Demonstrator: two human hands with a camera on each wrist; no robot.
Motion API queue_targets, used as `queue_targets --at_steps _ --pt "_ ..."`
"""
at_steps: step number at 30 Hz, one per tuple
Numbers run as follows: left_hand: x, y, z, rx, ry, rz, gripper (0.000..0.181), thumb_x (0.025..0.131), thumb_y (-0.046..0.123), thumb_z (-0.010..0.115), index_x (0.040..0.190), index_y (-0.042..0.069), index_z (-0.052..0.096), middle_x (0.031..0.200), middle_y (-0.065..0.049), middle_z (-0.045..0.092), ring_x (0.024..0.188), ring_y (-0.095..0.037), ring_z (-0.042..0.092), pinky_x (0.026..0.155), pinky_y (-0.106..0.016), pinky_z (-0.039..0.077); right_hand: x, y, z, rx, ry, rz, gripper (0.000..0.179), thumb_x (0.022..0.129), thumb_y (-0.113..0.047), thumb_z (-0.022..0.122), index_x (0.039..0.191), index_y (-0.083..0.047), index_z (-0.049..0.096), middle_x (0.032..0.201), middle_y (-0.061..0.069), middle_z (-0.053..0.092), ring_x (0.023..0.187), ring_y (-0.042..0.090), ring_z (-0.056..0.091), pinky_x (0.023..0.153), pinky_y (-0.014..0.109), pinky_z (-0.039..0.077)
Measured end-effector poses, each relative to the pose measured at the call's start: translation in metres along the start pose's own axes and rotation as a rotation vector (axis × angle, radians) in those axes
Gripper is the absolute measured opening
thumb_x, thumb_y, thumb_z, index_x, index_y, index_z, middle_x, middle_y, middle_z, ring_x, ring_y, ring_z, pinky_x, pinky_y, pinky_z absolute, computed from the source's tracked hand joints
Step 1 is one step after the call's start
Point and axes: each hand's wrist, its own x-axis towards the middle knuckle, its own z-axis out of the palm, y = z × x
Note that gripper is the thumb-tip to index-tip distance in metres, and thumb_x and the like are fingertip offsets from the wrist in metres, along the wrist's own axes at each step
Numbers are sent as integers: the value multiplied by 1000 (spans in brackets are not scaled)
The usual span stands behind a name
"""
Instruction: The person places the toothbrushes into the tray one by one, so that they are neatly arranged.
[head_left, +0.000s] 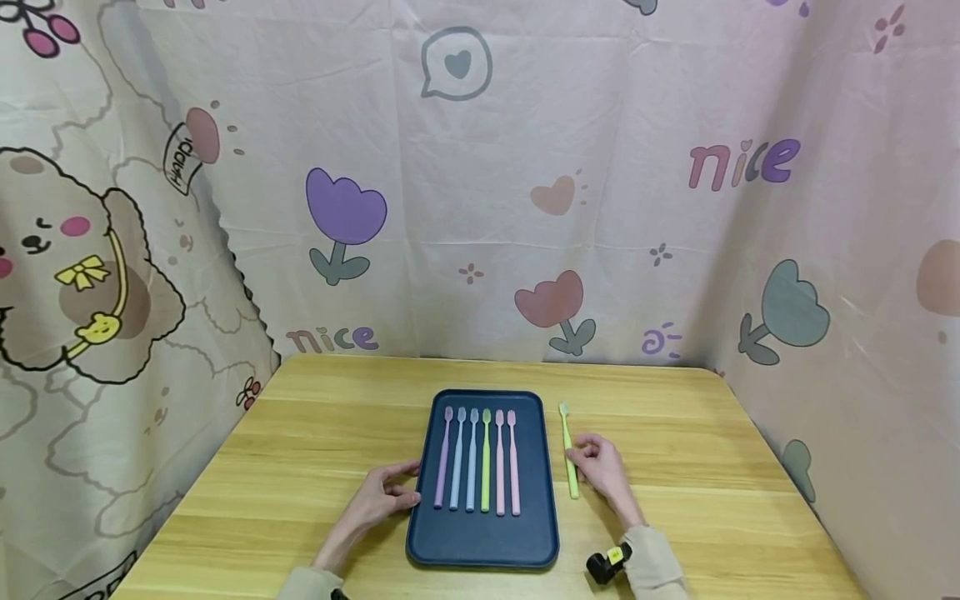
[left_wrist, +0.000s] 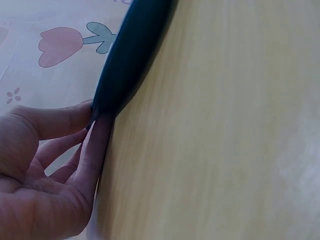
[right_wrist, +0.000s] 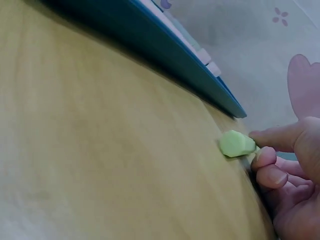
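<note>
A dark blue tray (head_left: 480, 542) lies on the table with several toothbrushes side by side on it, heads toward the far end. From left to right they are a purple toothbrush (head_left: 442, 467), two light blue ones (head_left: 457, 467), a lime green one (head_left: 486, 467) and two pink ones (head_left: 500, 467). My left hand (head_left: 377, 498) pinches the tray's left rim, thumb above and fingers beneath it in the left wrist view. Right of the tray, my right hand (head_left: 600, 468) pinches another lime green toothbrush (head_left: 573, 485) by its handle; the butt end (right_wrist: 235, 144) shows close over the wood.
The wooden table (head_left: 337, 417) extends around the tray on every side. Behind it and along both sides hangs a printed curtain (head_left: 465, 208) with flowers and lettering. A small black device (head_left: 603, 567) sits at the right wrist by the sleeve (head_left: 654, 562).
</note>
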Motion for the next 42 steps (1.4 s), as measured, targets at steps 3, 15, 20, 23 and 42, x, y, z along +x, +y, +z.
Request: queue_targets --at_steps 3,15,20,23,42 --pt "0 0 0 9 -3 -4 66 88 -4 69 144 -18 39 138 -41 49 93 -21 72 74 -21 56 -1 1 -2 0 -26 6 28 88 -3 72 112 9 62 70 2 59 48 8 50 46 21 40" --pt "1 -1 0 6 -1 4 66 87 -5 69 144 -18 38 138 -41 49 94 -25 73 74 -21 56 -4 -3 -2 -100 -64 53 15 81 -4 73 92 4 66 64 1 60 41 7 48 40 21 40" --pt "0 -1 1 -5 0 -1 66 88 -4 69 144 -18 39 139 -41 48 92 -20 72 74 -20 56 -5 -6 0 -143 -57 45 9 80 -4 72 85 2 67 61 3 60 39 8 47 39 21 38" --pt "0 -1 1 2 -1 -4 66 88 -3 69 144 -17 39 139 -41 48 92 -16 72 75 -20 56 -5 -6 0 -157 -47 47 6 81 -5 71 83 0 68 59 1 59 38 7 46 39 21 38" --pt "0 1 1 19 9 -14 66 88 -4 70 144 -17 39 139 -40 49 93 -20 73 76 -21 57 -6 5 -12 37 -205 24 22 96 -9 62 105 10 59 68 0 53 50 6 46 44 17 34"
